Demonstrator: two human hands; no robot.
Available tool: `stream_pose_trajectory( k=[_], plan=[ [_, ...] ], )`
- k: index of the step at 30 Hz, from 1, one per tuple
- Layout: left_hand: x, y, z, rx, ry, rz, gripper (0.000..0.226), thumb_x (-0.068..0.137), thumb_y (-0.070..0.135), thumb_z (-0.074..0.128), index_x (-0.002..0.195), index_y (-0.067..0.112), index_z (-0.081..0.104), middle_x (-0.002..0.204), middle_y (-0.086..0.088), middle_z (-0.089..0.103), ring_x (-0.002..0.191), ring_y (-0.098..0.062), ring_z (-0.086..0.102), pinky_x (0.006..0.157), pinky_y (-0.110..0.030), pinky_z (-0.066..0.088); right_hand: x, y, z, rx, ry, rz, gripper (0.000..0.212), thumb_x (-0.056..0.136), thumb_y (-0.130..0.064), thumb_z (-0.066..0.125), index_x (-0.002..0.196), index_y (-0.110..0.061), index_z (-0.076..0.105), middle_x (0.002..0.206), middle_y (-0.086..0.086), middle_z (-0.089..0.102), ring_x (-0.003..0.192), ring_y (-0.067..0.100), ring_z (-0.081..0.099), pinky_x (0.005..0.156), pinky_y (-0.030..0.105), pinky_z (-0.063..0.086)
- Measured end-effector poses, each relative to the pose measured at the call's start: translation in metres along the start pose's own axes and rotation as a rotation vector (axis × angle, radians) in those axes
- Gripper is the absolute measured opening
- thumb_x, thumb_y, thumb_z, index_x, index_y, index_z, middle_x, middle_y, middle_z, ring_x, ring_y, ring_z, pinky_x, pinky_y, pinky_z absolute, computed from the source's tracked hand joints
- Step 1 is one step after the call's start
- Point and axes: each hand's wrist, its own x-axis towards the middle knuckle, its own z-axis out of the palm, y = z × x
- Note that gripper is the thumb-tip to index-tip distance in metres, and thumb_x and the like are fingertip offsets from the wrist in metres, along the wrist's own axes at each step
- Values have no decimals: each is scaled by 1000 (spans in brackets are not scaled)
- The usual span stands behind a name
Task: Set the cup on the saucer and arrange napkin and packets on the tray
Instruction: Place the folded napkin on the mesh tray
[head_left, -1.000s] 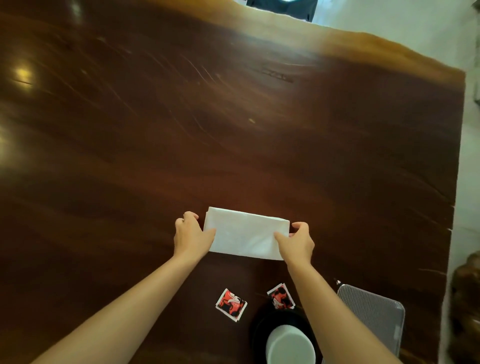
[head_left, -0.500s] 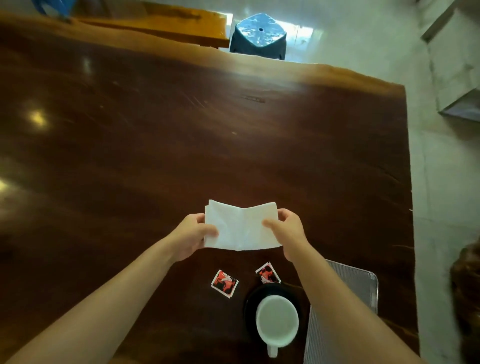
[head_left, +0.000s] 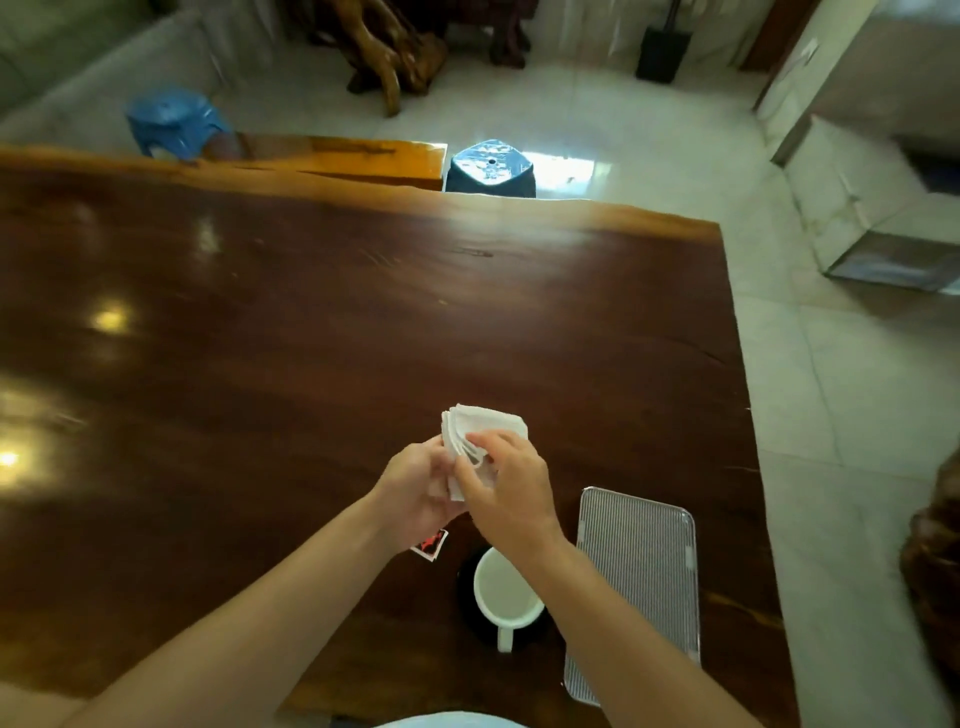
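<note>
White paper napkin (head_left: 485, 441) (folded small, layers fanned at its left edge) sits pinched between both hands above the wooden table (head_left: 311, 338): the left hand (head_left: 415, 488) grips from below, the right hand (head_left: 506, 486) presses fingers on top. Cup (head_left: 506, 590) on its dark saucer (head_left: 467, 597) lies nearer the person, beside the tray (head_left: 639, 571).

No legible text; packet (head_left: 429, 545) print unreadable.
</note>
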Motion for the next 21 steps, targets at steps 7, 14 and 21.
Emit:
stream_pose_trajectory(
  k=[7,14,21],
  plan=[
    [-20,-48,23,-56,113,0,44,99,29,52,138,9,53,119,-18,70,100,-31,72,71,-41,63,-65,24,-60,214,114,61,22,93,-23,60,107,-15,75,95,-11,72,90,1,66,75,12,50],
    [-35,-96,74,99,41,-118,36,96,31,49,127,16,59,114,-14,68,102,-31,66,68,-38,60,-117,50,-110,661,-30,647,32,101,-48,45,119,-23,54,117,8,62,104,21,64,77,37,61],
    [-23,-172,106,742,138,200,37,95,40,64,124,21,52,110,-9,69,87,-21,73,45,-29,54,-158,90,-110,494,262,689,32,101,-53,39,104,-25,55,97,2,65,87,17,66,75,39,62]
  ],
)
